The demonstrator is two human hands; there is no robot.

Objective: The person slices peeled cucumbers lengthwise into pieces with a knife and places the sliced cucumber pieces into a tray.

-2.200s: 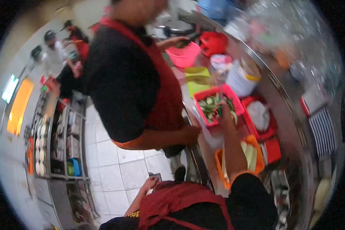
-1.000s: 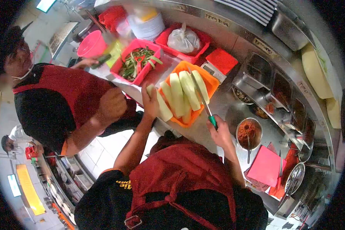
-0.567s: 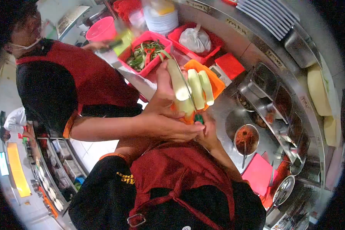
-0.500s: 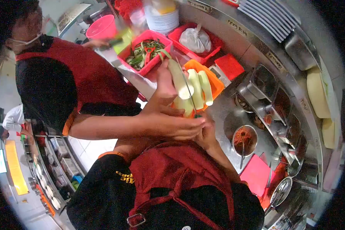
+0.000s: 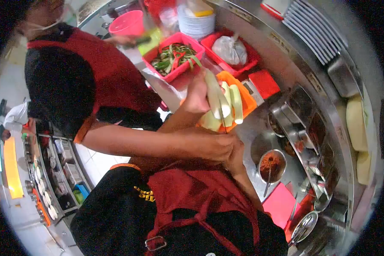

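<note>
My left hand (image 5: 197,93) is closed around a peeled cucumber (image 5: 215,96), tilted over an orange basket (image 5: 248,99) of peeled cucumbers (image 5: 235,102). My right hand (image 5: 238,155) is closed at the handle end of a knife (image 5: 225,121). Its thin blade points up beside the held cucumber; the handle is hidden by fingers. A co-worker's hand (image 5: 219,147) reaches across from the left, closed against my right hand, covering part of it. Whether that hand also grips the handle, I cannot tell.
A pink basket (image 5: 196,46) of peelings and a red basket (image 5: 252,55) with a plastic bag stand beyond. The co-worker (image 5: 115,72) stands close at left, another knife (image 5: 143,40) in the other hand. A bowl of red paste (image 5: 272,164) and a pink board (image 5: 279,205) lie right.
The co-worker's hand has gone from stretched fingers to closed at my right hand. My left hand and the cucumber appear further right and lower as the view shifts.
</note>
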